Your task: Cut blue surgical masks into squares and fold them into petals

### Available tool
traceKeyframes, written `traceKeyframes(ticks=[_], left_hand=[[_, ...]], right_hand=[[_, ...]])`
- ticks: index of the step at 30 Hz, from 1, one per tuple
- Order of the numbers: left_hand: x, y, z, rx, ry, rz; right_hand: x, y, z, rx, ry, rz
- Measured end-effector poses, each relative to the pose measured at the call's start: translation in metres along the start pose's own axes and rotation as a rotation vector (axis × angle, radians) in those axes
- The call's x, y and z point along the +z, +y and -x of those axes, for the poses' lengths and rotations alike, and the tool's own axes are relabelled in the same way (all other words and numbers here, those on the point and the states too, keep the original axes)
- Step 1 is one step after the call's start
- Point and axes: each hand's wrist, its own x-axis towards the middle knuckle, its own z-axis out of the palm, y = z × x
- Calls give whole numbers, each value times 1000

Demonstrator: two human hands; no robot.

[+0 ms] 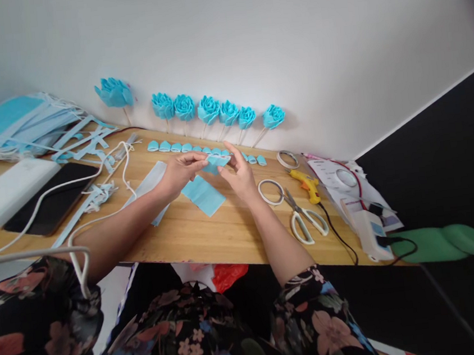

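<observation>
Between my two hands, just above the table, is a small folded piece of blue fabric (pixel 217 163). My left hand (pixel 181 172) pinches its left end between thumb and fingers. At its right end, my right hand (pixel 239 176) grips it with the thumb, the index finger raised. A flat blue fabric rectangle (pixel 204 195) lies on the wood below my hands. Behind them runs a row of small folded blue petals (pixel 176 148), partly hidden by my fingers. White fabric strips (pixel 148 182) lie under and beside my left forearm.
Several blue fabric flowers (pixel 208 109) on sticks lean against the wall. To the right are scissors (pixel 302 216), tape rolls (pixel 271 192), a yellow glue gun (pixel 307 186) and a power strip (pixel 372 235). Blue masks (pixel 6 120), a black phone (pixel 48 200) and a white cable (pixel 40 205) lie left.
</observation>
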Motion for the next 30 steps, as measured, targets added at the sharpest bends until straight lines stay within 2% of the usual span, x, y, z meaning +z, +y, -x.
traceKeyframes(ticks=[8, 12, 16, 24, 30], left_hand=[[-2, -2, -1, -47, 25, 71], [1, 0, 1, -109, -2, 215], [3, 2, 3, -105, -36, 270], [6, 9, 9, -9, -89, 18], [9, 3, 10, -2, -112, -45]], right_hand=[[-1, 3, -1, -13, 54, 77], [0, 3, -1, -28, 57, 80], [0, 2, -2, -17, 43, 46], [-2, -14, 2, 3, -49, 19], [0, -21, 2, -62, 40, 132]])
